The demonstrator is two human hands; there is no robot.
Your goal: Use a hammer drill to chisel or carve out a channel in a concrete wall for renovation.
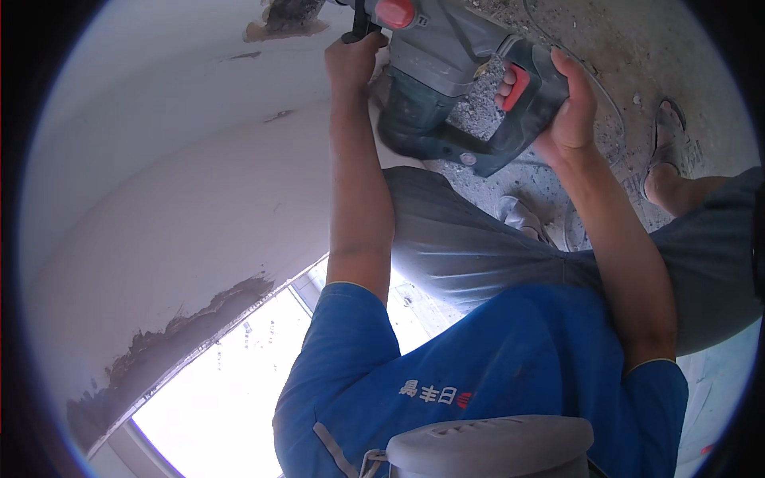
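Observation:
A large rotary hammer (pixel 434 60) in grey and dark green, with a red knob on its side, spans the space between my hands at the top of the view. My left hand (pixel 351 62) is closed around its black side handle near the front. My right hand (pixel 572 111) wraps the rear handle, with fingertips at the red trigger (pixel 516 88). The front end of the tool points toward a rough, broken patch (pixel 288 17) in the white wall. The tool's tip lies outside the picture, so whether it touches the wall cannot be told.
A white wall (pixel 183 159) curves along my left, with a ragged dark strip (pixel 183 327) beside a bright window (pixel 239 382). Grey rubble (pixel 478 111) litters the floor under the tool. A thin cable (pixel 613 111) runs near my sandalled feet (pixel 665 151).

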